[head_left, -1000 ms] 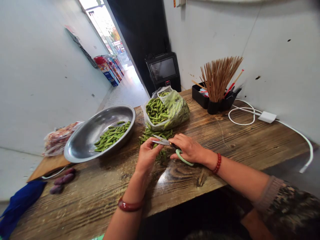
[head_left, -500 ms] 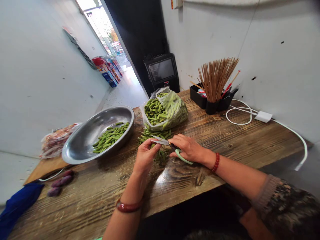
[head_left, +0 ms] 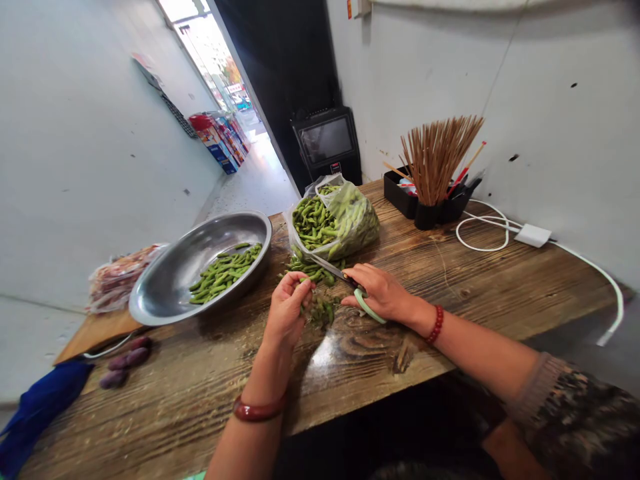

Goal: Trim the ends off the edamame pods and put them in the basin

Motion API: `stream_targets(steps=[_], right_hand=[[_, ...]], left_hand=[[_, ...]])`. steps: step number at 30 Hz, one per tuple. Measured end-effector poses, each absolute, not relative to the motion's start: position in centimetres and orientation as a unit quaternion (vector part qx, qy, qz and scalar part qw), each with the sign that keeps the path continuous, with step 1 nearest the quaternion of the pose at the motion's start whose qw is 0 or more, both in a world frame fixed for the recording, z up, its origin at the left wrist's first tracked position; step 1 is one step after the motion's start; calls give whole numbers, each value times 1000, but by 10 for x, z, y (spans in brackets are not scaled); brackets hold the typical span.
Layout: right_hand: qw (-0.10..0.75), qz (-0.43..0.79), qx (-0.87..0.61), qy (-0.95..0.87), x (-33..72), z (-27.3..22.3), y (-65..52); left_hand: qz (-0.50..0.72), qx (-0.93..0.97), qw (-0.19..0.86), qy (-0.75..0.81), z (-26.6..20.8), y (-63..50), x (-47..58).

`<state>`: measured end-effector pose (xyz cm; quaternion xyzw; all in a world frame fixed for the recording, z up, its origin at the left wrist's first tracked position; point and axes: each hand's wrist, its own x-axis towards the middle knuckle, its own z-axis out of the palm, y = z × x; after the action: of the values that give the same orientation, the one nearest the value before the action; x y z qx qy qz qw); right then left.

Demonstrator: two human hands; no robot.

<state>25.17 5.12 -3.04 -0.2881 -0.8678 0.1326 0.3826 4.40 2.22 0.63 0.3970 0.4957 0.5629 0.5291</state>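
My left hand (head_left: 287, 312) is closed in a pinch on a green soybean pod (head_left: 301, 309), mostly covered by the fingers. To its right, my right hand (head_left: 383, 292) grips scissors (head_left: 346, 277) with pale green handles. Their blades look nearly together and point up and left, apart from the pod. Under and behind the blades lies a heap of loose pods (head_left: 317, 272). Small green trimmings (head_left: 323, 312) are scattered on the wood between my hands. Behind the heap stands an open clear plastic bag (head_left: 357, 223) full of pods.
At left, a steel basin (head_left: 165, 283) holds several pods. Beyond it are a bagged reddish item (head_left: 117, 283), purple roundish items (head_left: 125, 360) and blue cloth (head_left: 47, 407). At right stand a black holder (head_left: 400, 199) with thin brown sticks (head_left: 435, 163) and a white cable (head_left: 590, 257).
The scissors have drawn back from my left fingertips and their blades have come together. My left hand has turned slightly, still pinching. The whole view has shifted a little.
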Motion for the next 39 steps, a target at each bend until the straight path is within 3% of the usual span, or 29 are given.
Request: stream_targets(steps=[12,26,39], right_hand=[[362,129,-283,-879,252,-28,49],[346,133,-274,-887,250,-29,48],[373,119,-262,-882,250,-34,50]], left_hand=[[596,352,568,445,4,25,39],[549,387,604,429,3,19,50],[538,407,600,430,3,17,53]])
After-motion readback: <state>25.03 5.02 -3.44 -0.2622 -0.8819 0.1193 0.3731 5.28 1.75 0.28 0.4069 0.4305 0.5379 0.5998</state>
